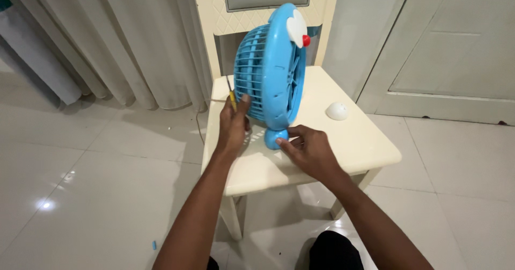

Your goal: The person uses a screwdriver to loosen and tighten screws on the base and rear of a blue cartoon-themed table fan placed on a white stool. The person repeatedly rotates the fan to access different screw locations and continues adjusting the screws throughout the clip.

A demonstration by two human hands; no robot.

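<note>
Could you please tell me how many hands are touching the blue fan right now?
2. The left hand, holding a yellow-handled screwdriver, presses on the rear grille of the blue fan; the right hand grips its foot on the cream chair.

We have a single view, from a camera worn on our head. It looks forward and steeply down over our own forearms, which enter from the bottom edge and run up toward the middle. The cream-coloured square wooden chair seat sits close below us, filling the centre. Beyond it, the view takes in the pale draped curtains at upper left and a white panelled door at upper right, with glossy white floor tiles all around.
</note>
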